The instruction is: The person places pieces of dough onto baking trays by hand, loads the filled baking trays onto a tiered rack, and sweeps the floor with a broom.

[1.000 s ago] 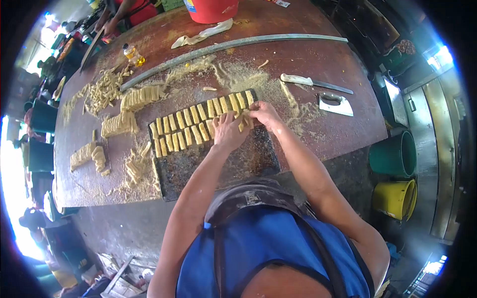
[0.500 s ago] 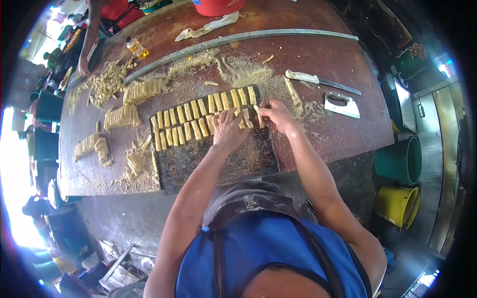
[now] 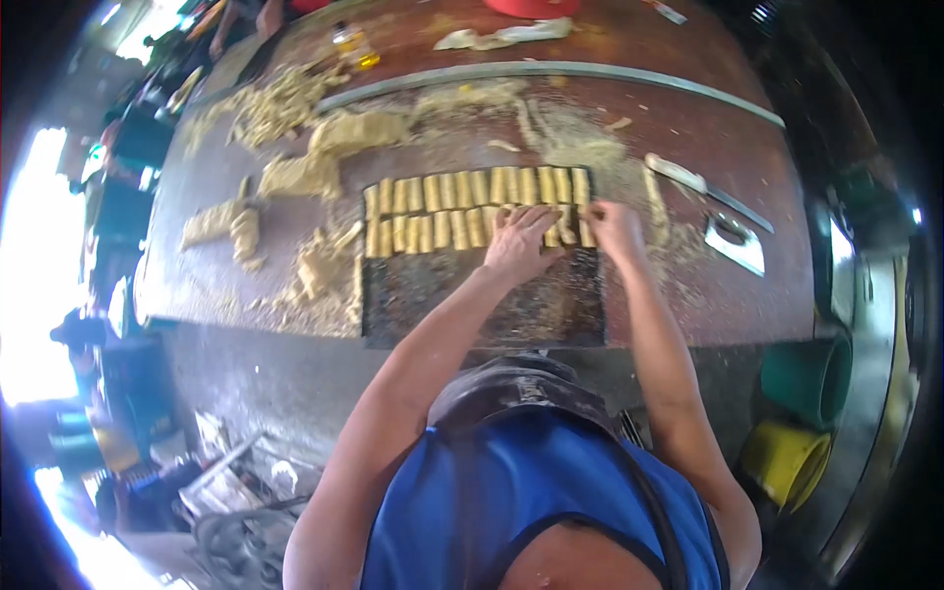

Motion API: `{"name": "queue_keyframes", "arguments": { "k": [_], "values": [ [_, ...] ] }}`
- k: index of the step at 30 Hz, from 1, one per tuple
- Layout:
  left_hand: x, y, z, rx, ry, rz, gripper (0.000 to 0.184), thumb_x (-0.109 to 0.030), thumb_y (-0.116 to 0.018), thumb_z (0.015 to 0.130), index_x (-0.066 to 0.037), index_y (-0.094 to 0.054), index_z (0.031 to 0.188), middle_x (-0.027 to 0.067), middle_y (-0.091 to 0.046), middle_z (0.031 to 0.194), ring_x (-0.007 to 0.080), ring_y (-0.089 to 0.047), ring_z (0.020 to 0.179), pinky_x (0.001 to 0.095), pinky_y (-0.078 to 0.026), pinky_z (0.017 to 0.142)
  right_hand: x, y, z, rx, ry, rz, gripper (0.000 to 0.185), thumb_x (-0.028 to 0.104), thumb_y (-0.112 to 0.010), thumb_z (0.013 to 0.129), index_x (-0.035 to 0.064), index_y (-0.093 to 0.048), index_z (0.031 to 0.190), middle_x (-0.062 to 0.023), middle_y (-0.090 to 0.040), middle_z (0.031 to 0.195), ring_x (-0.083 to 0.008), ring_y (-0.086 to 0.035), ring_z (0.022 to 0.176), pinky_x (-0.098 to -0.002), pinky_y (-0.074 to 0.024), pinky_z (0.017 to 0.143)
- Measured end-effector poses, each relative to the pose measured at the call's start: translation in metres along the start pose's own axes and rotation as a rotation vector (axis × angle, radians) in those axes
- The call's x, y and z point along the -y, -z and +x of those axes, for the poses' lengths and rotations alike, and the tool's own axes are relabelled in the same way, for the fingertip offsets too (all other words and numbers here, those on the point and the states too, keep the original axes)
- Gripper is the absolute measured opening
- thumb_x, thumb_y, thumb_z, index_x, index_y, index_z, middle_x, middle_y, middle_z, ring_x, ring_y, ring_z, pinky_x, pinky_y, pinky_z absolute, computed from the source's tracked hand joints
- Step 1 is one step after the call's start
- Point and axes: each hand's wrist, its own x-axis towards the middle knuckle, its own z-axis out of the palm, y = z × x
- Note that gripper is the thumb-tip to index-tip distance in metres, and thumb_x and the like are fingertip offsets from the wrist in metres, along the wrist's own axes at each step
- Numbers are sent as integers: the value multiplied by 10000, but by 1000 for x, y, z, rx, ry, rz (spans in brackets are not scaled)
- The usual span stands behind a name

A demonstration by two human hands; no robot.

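Note:
A dark baking tray (image 3: pixel 472 300) lies at the table's near edge, with two rows of pale yellow dough sticks (image 3: pixel 430 194) along its far half. My left hand (image 3: pixel 521 246) rests over the lower row, fingers stretched out and touching the sticks, hiding some of them. At the tray's right edge, the fingers of my right hand (image 3: pixel 619 234) are pinched on the last dough stick (image 3: pixel 587 234) of the lower row. Its upper end is hidden by the fingertips. The tray's near half shows bare, stained metal.
Sliced dough (image 3: pixel 359 131) and a heap of dough strips (image 3: pixel 280 103) lie left on the floured table (image 3: pixel 688 305). A long metal bar (image 3: pixel 551 69) crosses the back. Right are a knife (image 3: pixel 678 173) and a dough scraper (image 3: pixel 736 246). Another person's hand (image 3: pixel 268 18) is far left.
The view has shifted, so the table appears further right. My right hand stays at the lower row's right end; my left hand remains over the sticks. The other person's arm has moved.

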Motion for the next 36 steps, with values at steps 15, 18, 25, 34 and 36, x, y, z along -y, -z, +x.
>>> {"name": "queue_keyframes", "arguments": {
  "k": [15, 18, 25, 34, 36],
  "values": [
    [320, 184, -167, 102, 699, 81, 431, -267, -729, 860, -111, -648, 1254, 151, -651, 1189, 315, -608, 1125, 425, -492, 951, 324, -230, -12, 218, 793, -22, 191, 69, -548, 926, 88, -733, 968, -109, -724, 1002, -234, -659, 1058, -422, -516, 958],
    [342, 178, -193, -45, 614, -167, 386, -262, -713, 883, -84, -663, 1222, 158, -662, 1146, 326, -630, 1077, 432, -500, 924, 340, -259, -13, 236, 810, -457, 305, 140, -438, 1010, 77, -575, 1276, -153, -617, 1226, -268, -525, 1260, -516, -292, 1169],
    [351, 185, -224, -330, 512, -343, 303, -179, -697, 898, -71, -691, 1180, 149, -681, 1122, 267, -661, 1007, 384, -523, 853, 348, -224, -6, 369, 256, 118, 262, 160, -600, 951, 24, -577, 1174, -96, -641, 796, -144, -565, 593, -338, -527, 564],
    [307, 172, -256, -472, 603, -384, 198, -104, -691, 883, -50, -720, 1072, 103, -712, 997, 214, -671, 827, 331, -522, 742, 273, -217, -79, 494, -150, 723, 247, 93, -761, 824, 26, -627, 1020, -58, -675, 828, -131, -639, 724, -263, -560, 691],
    [296, 167, -259, -484, 570, -332, 195, -97, -691, 878, -49, -722, 1065, 96, -707, 985, 209, -664, 813, 318, -518, 735, 271, -222, -81, 328, 14, 574, 215, 40, -754, 803, -12, -656, 987, -82, -682, 784, -130, -664, 665, -267, -537, 548]
  ]
}}
